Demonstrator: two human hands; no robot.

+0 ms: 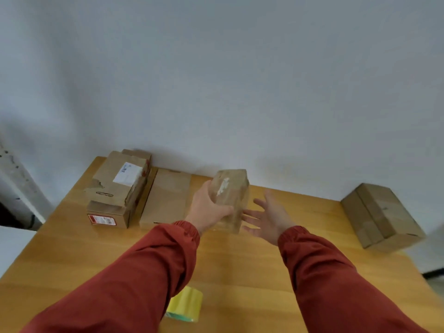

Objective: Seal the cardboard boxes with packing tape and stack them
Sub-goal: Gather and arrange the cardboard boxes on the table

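A small box (230,198) is held upright over the table (240,272), gripped at its 9 o'clock side by the left hand (209,207), with the right hand (269,217) spread open beside it at 3 o'clock. It is judged light and stiff, best clasped on opposite faces.

Bare table (252,272) centre; boxes (134,195) far-left.

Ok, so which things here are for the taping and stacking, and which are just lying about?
For the job: small box, gripped by the left hand; right hand, open beside it; tape roll; box stack; flat box; far-right box.
Just there: table, wall, pale post at the left edge.
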